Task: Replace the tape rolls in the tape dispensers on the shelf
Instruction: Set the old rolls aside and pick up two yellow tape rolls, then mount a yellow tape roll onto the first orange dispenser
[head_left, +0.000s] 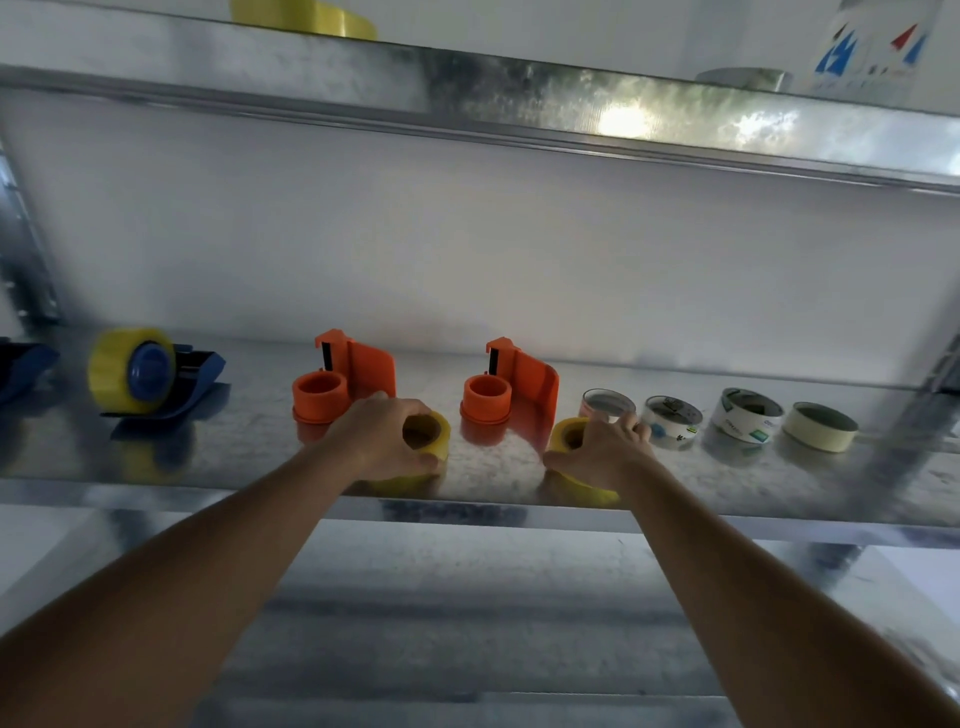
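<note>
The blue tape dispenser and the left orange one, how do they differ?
The blue tape dispenser carries a yellow roll on its hub; the left orange dispenser has a bare hub. The blue one lies low with its hub facing the camera, while the orange one's hub points up beside a tall guard. Both sit on the metal shelf.

Both arms outstretched, hands (382, 434) (602, 449) curled, gripping.

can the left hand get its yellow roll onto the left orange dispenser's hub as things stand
Probably yes. The left hand grips a yellow roll just right of the left orange dispenser, whose hub stands bare, nothing between them.
</note>
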